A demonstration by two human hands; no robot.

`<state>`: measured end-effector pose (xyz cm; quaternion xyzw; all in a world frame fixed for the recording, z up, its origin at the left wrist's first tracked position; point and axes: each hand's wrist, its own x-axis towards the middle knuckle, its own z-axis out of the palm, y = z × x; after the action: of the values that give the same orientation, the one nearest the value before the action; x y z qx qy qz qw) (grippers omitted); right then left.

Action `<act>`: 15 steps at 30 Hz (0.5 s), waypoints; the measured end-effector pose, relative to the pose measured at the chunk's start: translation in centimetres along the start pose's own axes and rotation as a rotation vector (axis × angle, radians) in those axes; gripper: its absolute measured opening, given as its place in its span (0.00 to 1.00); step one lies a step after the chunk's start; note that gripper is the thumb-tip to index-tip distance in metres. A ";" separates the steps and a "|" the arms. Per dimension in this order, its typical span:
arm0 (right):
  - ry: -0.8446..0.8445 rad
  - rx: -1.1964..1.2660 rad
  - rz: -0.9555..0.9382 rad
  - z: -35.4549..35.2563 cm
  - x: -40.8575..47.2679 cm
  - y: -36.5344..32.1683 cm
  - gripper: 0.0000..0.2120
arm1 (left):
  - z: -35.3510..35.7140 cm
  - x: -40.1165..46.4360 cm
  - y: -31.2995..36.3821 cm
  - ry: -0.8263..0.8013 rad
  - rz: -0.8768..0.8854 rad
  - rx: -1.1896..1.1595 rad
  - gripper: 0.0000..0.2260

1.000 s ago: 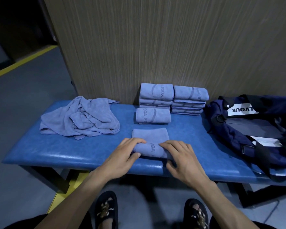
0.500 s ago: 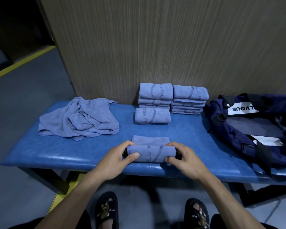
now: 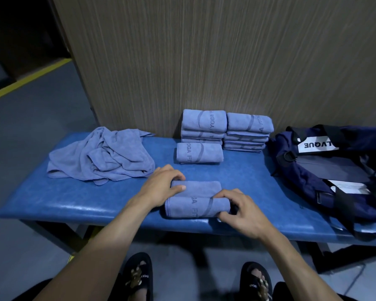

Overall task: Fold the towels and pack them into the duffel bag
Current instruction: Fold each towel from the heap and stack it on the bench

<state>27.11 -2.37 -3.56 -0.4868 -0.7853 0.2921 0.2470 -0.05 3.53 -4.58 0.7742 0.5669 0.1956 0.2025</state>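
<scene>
At the bottom edge, two feet in black slippers [image 3: 139,276] stand on the grey floor [image 3: 30,148]. Above them, at the near edge of the blue bench [image 3: 74,205], lies a half-folded towel [image 3: 195,198], its near part doubled over with lettering showing. The right hand [image 3: 239,211] pinches the towel's right end, fingers curled over the fold and thumb underneath. The left hand [image 3: 161,187] rests on the towel's far left corner, fingers curled over the edge and thumb lying along the cloth. Further back, a single folded towel [image 3: 200,153] lies flat, just in front of two stacks [image 3: 226,131] of folded towels standing side by side against the wooden wall [image 3: 204,61]. To the left, well apart from the stacks, sits a crumpled heap [image 3: 100,155] of unfolded towels. On the bench's right end rests the dark blue bag [image 3: 313,170], open at the top, with a white label and black straps
</scene>
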 end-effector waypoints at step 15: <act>0.033 0.022 0.063 -0.2 0.2 -0.5 0.12 | -2.0 -3.1 1.8 -0.009 -0.053 -0.707 0.25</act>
<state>26.85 -2.33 -3.09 -0.5133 -0.7621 0.3001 0.2562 -0.52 0.25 -2.15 0.6420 0.4831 0.3713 0.4654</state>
